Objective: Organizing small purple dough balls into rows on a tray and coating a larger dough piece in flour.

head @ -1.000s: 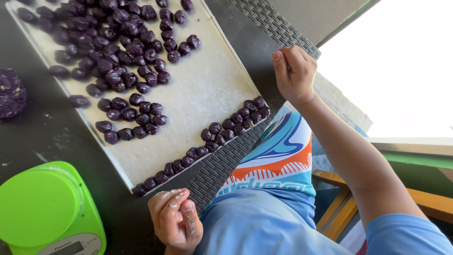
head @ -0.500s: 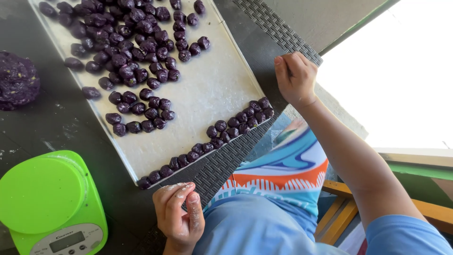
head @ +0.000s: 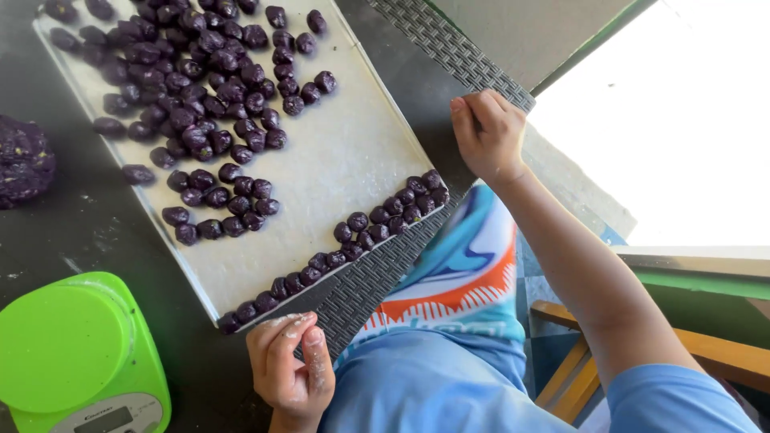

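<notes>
A pale baking tray (head: pixel 353 160) lies slantwise on a dark table (head: pixel 88 232). Several small purple dough balls (head: pixel 208 104) are heaped on its far half, and a row of them (head: pixel 353 232) lines its near edge. My left hand (head: pixel 290 370), dusted with flour, hovers just below the tray's near corner with fingertips pinched together; nothing shows between them. My right hand (head: pixel 485 132) is off the tray's right side, fingers curled over the edge of a grey woven mat (head: pixel 377 277) that lies under the tray.
A big lump of purple dough (head: pixel 24 160) sits at the left edge. A green kitchen scale (head: pixel 72 353) stands at the lower left. A wooden chair frame (head: pixel 722 357) and bright floor lie beyond the table's right edge.
The view has drifted, so the tray sits slightly higher and to the right in frame. My left hand has closed its fingers into a pinch near the tray corner. My right hand stays on the mat edge.
</notes>
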